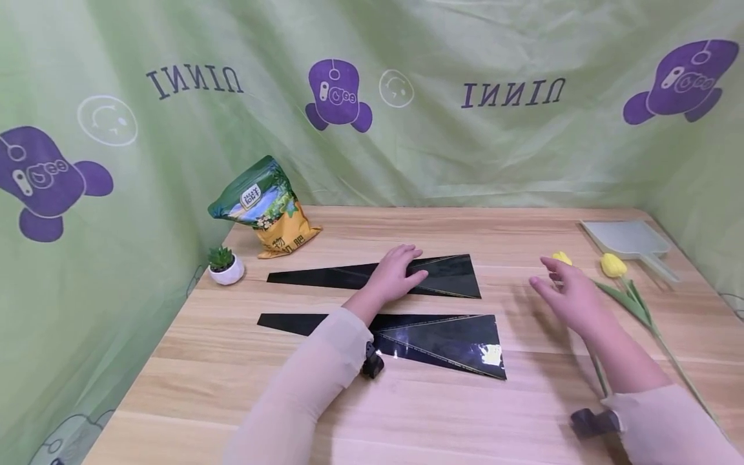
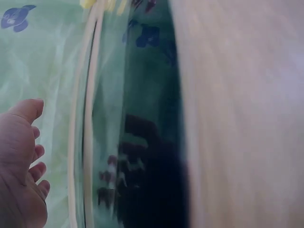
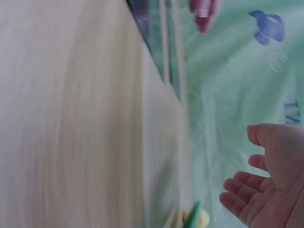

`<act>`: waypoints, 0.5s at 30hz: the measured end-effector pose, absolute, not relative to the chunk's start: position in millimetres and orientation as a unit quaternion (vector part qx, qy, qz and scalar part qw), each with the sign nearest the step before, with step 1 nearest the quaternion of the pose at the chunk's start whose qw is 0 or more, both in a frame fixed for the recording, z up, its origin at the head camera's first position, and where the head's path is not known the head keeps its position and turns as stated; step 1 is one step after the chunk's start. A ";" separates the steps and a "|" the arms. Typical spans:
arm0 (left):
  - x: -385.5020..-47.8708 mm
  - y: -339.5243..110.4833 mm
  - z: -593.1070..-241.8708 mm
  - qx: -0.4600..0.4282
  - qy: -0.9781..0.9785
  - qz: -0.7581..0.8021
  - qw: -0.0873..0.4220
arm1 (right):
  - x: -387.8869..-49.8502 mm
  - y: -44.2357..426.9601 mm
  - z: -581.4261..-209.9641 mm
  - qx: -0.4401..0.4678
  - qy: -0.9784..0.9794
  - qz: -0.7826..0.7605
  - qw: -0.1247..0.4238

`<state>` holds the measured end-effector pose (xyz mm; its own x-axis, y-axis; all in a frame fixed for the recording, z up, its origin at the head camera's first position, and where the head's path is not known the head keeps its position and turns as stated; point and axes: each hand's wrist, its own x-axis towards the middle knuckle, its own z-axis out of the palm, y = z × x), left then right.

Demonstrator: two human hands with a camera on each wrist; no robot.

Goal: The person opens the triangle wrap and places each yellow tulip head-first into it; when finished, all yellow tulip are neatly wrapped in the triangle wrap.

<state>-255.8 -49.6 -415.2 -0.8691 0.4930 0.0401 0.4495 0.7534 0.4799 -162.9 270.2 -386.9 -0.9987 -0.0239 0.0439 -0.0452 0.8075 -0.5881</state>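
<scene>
My left hand [image 1: 392, 274] is over the farther of two glossy black tapered sheets [image 1: 450, 274], fingers loose and gripping nothing. In the left wrist view that hand [image 2: 21, 161] appears at the left edge, with a dark reflection of fingers on the shiny black surface. The nearer black sheet [image 1: 442, 339] lies under my left forearm, its wide end to the right. My right hand [image 1: 572, 294] hovers above a yellow tulip [image 1: 562, 257], hiding part of it; its fingers [image 3: 244, 187] are relaxed and hold nothing. A second yellow tulip [image 1: 613, 266] with green leaves lies to its right.
A green and yellow printed bag [image 1: 267, 210] stands at the back left, with a small succulent in a white pot [image 1: 228, 270] in front of it. A pale dustpan [image 1: 630, 239] lies at the back right. Green printed curtain [image 1: 430, 155] surrounds the wooden table [image 1: 203, 368].
</scene>
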 end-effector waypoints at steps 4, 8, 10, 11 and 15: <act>-258.5 -37.4 -418.2 0.257 0.933 0.245 0.051 | -150.2 293.0 -383.5 -0.015 -0.950 0.312 0.009; -260.6 -28.7 -423.2 0.262 0.930 0.251 0.055 | -139.4 316.9 -385.2 -0.033 -0.953 0.300 -0.013; -260.7 -25.9 -425.9 0.267 0.931 0.243 0.060 | -135.3 327.2 -387.4 -0.042 -0.956 0.289 -0.032; -260.5 -24.9 -427.3 0.271 0.931 0.235 0.062 | -133.6 332.0 -388.5 -0.046 -0.956 0.285 -0.047; -260.0 -22.7 -432.9 0.282 0.935 0.206 0.061 | -130.9 347.0 -393.2 -0.061 -0.955 0.274 -0.097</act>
